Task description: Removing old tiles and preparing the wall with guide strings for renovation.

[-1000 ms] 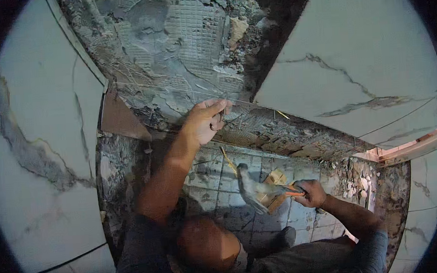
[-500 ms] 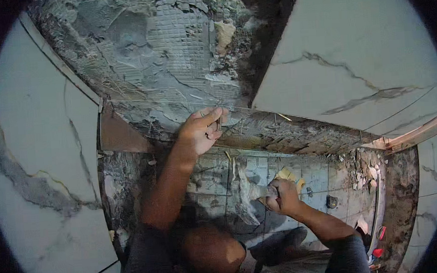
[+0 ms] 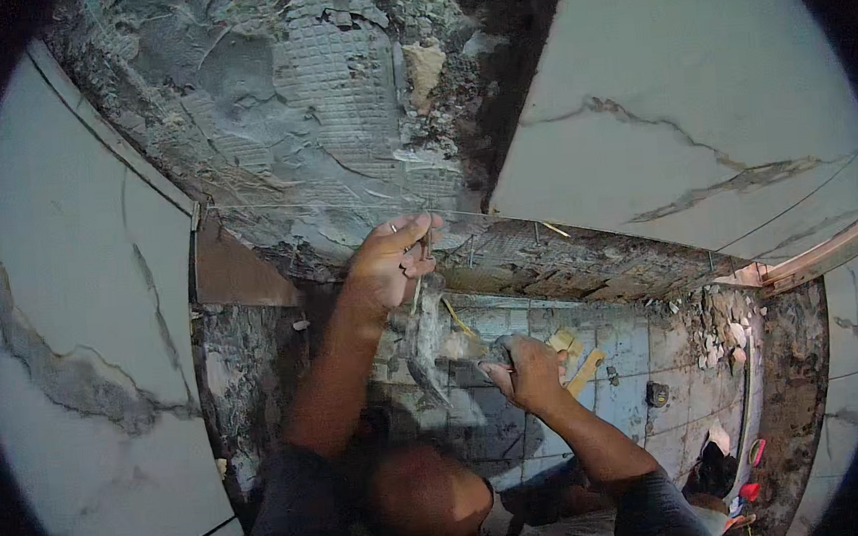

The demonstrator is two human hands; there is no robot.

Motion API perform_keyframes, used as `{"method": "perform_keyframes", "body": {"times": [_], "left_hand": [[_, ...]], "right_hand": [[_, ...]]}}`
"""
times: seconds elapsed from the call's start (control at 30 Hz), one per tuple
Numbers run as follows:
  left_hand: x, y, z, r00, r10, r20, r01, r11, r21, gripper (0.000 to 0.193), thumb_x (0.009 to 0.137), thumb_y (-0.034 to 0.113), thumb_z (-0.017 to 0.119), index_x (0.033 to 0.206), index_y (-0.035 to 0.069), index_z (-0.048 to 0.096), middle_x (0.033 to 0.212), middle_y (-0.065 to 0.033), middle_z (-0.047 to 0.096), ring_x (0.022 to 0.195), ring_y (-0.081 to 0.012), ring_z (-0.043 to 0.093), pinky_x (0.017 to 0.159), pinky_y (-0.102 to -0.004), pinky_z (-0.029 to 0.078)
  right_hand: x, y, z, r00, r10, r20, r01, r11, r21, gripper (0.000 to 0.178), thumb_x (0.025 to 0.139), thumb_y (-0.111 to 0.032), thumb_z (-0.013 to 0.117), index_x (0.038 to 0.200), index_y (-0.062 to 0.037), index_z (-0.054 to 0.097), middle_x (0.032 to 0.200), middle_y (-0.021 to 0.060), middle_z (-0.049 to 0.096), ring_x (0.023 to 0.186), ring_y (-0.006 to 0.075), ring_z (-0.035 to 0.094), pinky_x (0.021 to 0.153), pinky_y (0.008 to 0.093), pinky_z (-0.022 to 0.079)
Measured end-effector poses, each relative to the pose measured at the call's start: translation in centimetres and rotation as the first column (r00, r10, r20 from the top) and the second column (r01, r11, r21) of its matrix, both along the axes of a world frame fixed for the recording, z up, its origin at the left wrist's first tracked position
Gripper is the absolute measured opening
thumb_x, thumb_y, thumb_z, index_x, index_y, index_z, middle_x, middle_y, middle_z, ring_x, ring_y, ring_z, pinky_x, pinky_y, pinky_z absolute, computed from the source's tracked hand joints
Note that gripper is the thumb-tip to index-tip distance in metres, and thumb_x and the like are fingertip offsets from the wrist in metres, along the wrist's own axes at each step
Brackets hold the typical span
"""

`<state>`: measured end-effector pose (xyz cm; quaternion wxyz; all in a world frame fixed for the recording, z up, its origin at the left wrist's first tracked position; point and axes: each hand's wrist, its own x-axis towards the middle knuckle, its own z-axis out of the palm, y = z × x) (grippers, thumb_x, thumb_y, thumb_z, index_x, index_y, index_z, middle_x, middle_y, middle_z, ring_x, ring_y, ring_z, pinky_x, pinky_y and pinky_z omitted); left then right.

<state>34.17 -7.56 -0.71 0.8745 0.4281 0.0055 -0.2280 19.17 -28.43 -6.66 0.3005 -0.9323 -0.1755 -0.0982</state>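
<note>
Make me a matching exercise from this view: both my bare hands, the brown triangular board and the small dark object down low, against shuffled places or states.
Column one:
1. Right hand
2. Brown triangular board
3. Left hand
4. Small dark object

Column two:
A. Pinching a slim nail-like piece
B. On the pale tiled floor
C. Gripping a blurred grey hammer
D. Beside the left-side white veined slab

Pairs: 1-C, 2-D, 3-A, 4-B

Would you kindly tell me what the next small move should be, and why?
Probably a light, careful tap with the hammer toward the thin nail-like piece: the left hand seems to pinch that piece beside the stretched string, while the right hand grips the hammer, its blurred head close below those fingers.
</note>
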Motion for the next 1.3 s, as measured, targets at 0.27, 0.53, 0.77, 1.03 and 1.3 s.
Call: {"method": "perform_keyframes", "body": {"times": [0.27,0.53,0.77,1.03,1.3], "left_hand": [[-0.3,0.0,0.1,0.999,0.028,0.028,-0.029,0.999,0.034,0.026,0.086,0.025,0.059,0.096,0.001,0.057,0.075,0.0006,0.052,0.058,-0.0055,0.044,0.055,-0.0224,0.037],[0.0,0.7,-0.8,0.999,0.005,0.047,-0.006,0.999,0.038,0.025,0.088,0.026,0.057,0.097,0.003,0.058,0.079,-0.0005,0.056,0.065,-0.0066,0.05,0.057,-0.0194,0.039],[0.2,0.7,-1.0,0.999,0.037,0.025,-0.038,0.999,0.038,0.022,0.087,0.025,0.058,0.095,0.004,0.059,0.077,0.0011,0.056,0.067,-0.007,0.051,0.059,-0.0196,0.039],[0.1,0.4,-0.9,0.999,0.024,0.046,-0.026,0.999,0.048,0.021,0.086,0.025,0.059,0.094,0.005,0.059,0.075,0.0026,0.055,0.064,-0.0076,0.052,0.057,-0.0193,0.041],[-0.1,0.7,0.1,0.999,0.042,-0.016,-0.04,0.997,0.064,0.024,0.085,0.022,0.059,0.095,0.001,0.056,0.075,0.0003,0.052,0.059,-0.0064,0.044,0.053,-0.0219,0.036]], "right_hand": [[0.9,0.5,0.4,0.996,0.002,-0.087,-0.006,0.999,-0.047,0.045,0.074,-0.043,0.066,0.074,-0.0009,0.05,0.061,0.0145,0.048,0.055,0.0329,0.051,0.05,0.0418,0.039],[1.1,0.4,-0.2,0.994,-0.05,-0.1,0.042,0.996,-0.08,0.044,0.075,-0.042,0.067,0.069,-0.002,0.048,0.058,0.0132,0.046,0.053,0.0314,0.051,0.048,0.0419,0.039],[1.6,1.2,0.5,0.994,-0.065,-0.082,0.062,0.997,-0.04,0.046,0.074,-0.043,0.067,0.068,-0.0018,0.049,0.058,0.0139,0.045,0.052,0.0316,0.051,0.047,0.0423,0.038],[1.7,1.1,0.5,0.993,-0.077,-0.085,0.071,0.995,-0.068,0.045,0.073,-0.043,0.068,0.07,-0.0015,0.051,0.059,0.0146,0.048,0.052,0.0332,0.051,0.048,0.0426,0.038],[1.8,0.5,0.7,0.999,-0.024,-0.046,0.021,0.997,-0.071,0.045,0.071,-0.043,0.069,0.073,-0.0014,0.052,0.06,0.0142,0.05,0.055,0.0339,0.054,0.048,0.0425,0.04]]}}
